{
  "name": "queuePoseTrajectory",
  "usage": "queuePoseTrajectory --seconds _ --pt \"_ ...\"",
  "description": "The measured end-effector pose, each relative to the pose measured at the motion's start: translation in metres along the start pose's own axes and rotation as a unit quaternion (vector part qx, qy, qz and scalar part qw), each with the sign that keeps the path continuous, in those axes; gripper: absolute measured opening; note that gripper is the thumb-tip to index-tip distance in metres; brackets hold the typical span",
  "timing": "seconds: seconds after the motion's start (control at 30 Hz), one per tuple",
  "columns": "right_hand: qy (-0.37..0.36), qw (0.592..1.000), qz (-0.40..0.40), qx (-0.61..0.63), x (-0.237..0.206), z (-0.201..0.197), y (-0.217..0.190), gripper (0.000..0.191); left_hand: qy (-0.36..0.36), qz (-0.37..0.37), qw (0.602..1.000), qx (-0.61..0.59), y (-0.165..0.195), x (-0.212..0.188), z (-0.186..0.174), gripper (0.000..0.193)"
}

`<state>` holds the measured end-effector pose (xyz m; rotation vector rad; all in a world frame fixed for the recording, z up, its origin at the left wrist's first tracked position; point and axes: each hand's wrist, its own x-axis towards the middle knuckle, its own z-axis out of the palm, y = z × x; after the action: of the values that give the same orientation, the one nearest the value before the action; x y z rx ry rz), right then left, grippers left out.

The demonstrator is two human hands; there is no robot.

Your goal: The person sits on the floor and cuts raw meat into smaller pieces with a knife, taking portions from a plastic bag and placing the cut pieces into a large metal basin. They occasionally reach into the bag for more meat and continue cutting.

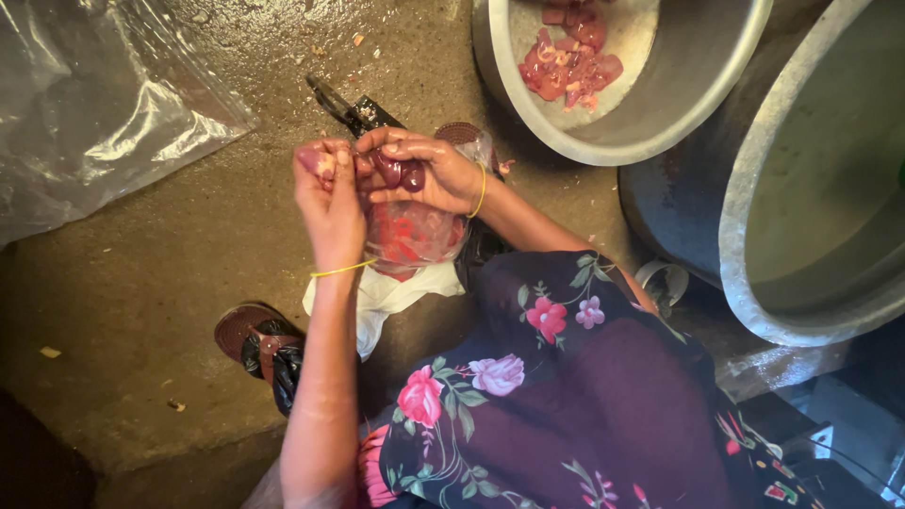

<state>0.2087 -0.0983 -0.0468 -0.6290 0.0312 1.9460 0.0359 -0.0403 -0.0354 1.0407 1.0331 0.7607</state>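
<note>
Pinching dark raw organ meat [401, 172] at frame centre, fingers of the left hand [328, 203] and right hand [429, 170] press together. A few cut pieces [568, 61] lie in the upper metal bowl [679, 90]; the clear bag [413, 234] below looks mostly full, so most seems left

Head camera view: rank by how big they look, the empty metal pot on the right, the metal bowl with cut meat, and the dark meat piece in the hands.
1. Empty metal pot, though cropped and perhaps nearer.
2. Metal bowl, also cropped.
3. Dark meat piece, pinched by the right hand beside the left hand.
</note>
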Motion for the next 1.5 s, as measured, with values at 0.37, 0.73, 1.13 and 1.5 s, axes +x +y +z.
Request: queuePoseTrajectory --seconds 0.37,0.73,1.13,1.5 --pt "0.003 0.995 -0.046 -0.093 0.003 0.002 0.001 0.04 0.011 0.002 0.998 -0.064 -0.01 0.003 -0.002 0.026" --pt "0.057 0.923 -0.137 -0.354 0.015 -0.001 0.006 0.032 0.054 -0.147 0.949 -0.273 -0.028 0.006 0.004 0.017" --pt "0.088 0.942 -0.13 -0.296 0.028 -0.018 -0.025 0.021 -0.009 -0.155 0.974 -0.165 -0.003 0.029 -0.011 0.018" --pt "0.037 0.912 -0.209 -0.352 0.065 -0.009 -0.048 0.023 -0.01 -0.068 0.988 -0.137 0.009 0.057 -0.008 0.022"
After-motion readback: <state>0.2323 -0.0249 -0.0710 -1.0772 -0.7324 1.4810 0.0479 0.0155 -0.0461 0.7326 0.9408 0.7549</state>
